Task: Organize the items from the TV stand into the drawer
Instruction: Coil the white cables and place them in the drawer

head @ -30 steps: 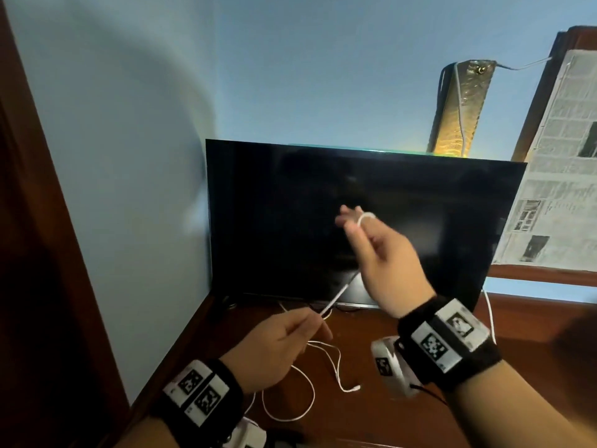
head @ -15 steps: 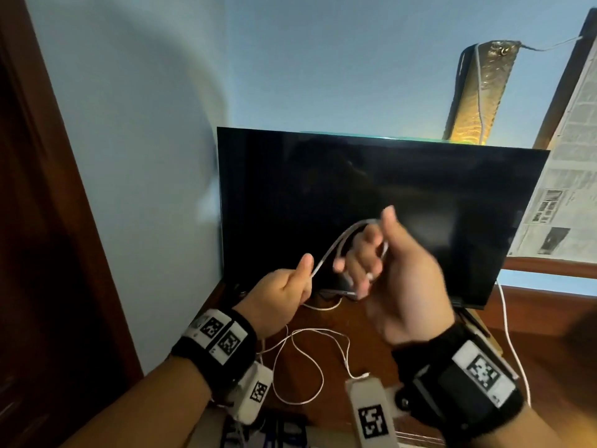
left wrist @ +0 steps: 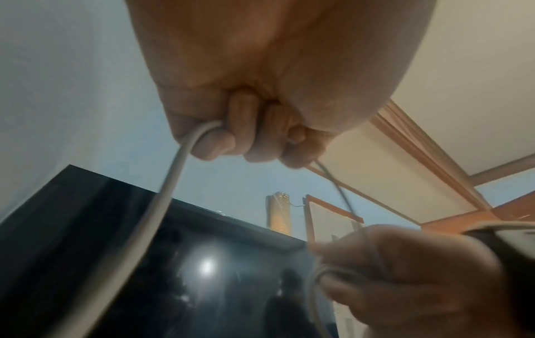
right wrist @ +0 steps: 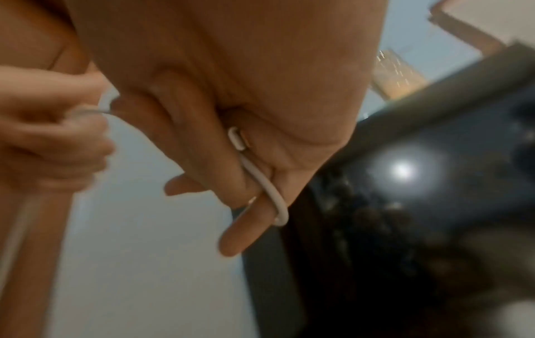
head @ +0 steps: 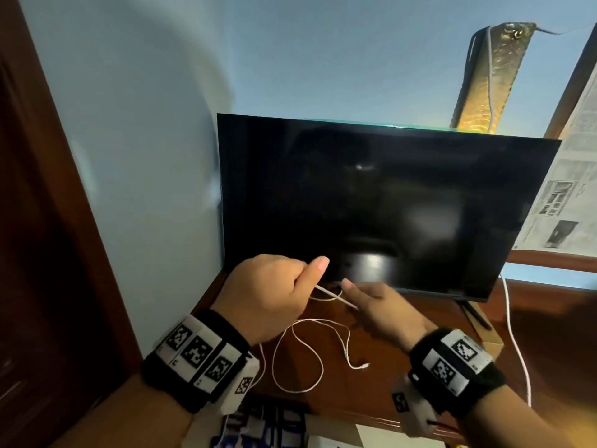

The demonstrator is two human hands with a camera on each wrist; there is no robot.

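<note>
A thin white cable runs between my two hands, and its slack loops lie on the brown TV stand, ending in a small connector. My left hand grips the cable in a fist with the thumb up; in the left wrist view its fingers curl round the cable. My right hand is close to its right, low in front of the TV base. In the right wrist view the cable loops round its fingers, and the thumb pins the other plug.
A black TV stands just behind the hands. Another white cord hangs at its right, past a cardboard piece. A wooden door frame closes the left side. Blue-white packaging lies below the stand's front edge.
My right hand has come down from in front of the screen to near the TV base and turned, taking cable round its fingers. The left hand keeps its grip at about the same place.
</note>
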